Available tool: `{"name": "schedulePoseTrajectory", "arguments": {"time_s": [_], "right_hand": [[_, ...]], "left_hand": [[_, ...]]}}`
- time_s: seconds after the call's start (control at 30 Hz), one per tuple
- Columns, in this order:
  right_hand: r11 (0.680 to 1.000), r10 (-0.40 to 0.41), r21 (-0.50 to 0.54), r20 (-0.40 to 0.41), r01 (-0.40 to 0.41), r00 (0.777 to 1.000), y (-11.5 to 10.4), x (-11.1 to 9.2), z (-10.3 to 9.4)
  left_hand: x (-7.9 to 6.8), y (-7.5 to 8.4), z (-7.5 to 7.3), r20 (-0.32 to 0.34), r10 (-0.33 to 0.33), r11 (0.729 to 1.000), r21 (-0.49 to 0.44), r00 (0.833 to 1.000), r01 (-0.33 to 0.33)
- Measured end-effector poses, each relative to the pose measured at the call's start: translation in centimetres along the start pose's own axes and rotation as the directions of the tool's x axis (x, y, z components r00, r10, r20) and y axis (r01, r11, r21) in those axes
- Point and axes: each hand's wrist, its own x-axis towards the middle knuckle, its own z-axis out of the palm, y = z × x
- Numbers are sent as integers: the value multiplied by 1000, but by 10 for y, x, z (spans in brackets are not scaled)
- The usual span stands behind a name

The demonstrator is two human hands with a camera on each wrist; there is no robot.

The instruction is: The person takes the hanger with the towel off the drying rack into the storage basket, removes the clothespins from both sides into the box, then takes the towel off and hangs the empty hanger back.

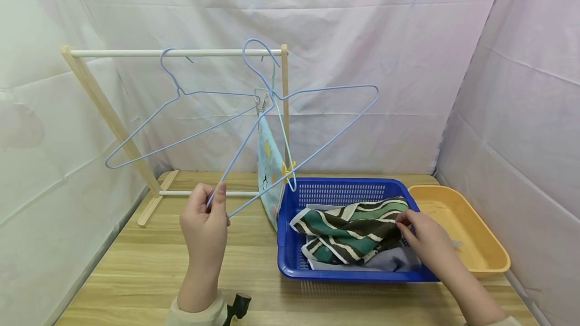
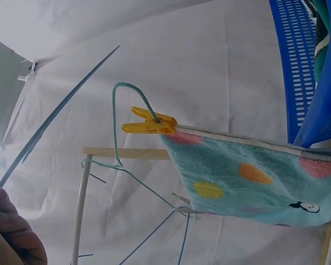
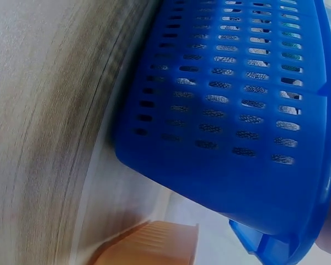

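My left hand (image 1: 206, 225) grips a blue wire hanger (image 1: 335, 87) by one lower corner, its hook pointing up in front of the rack. With thumb and fingertips, my right hand (image 1: 426, 238) pinches the edge of a green, brown and white striped towel (image 1: 358, 230). That towel lies bunched in a blue plastic basket (image 1: 351, 274), over grey cloth (image 1: 394, 260). In the right wrist view the basket wall (image 3: 220, 187) hides most of the hand.
A wooden rack (image 1: 109, 104) carries another blue hanger (image 1: 149, 155). A light blue spotted towel (image 2: 237, 171) hangs by a yellow clothespin (image 2: 149, 124) from a green hanger (image 2: 115, 121). Right of the basket sits an orange tray (image 1: 489, 230).
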Motion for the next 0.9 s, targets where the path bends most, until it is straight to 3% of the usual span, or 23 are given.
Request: {"name": "schedulePoseTrajectory", "arguments": {"time_s": [0.23,0.53,0.8,0.9], "right_hand": [[1000,-23,7,-31,23,999,-3,0,-2],[996,-93,-10,-105,92,990,-15,-2,-7],[991,-124,31,-171,132,977,-32,-5,-8],[988,-137,50,-194,149,971,-38,-2,-8]], "left_hand": [[-2,3,0,18,-14,1000,-14,1000,14],[-3,0,-2,41,68,997,44,997,-70],[-6,-3,-15,54,106,993,51,993,-109],[-7,-2,-22,54,92,995,42,994,-95]]}}
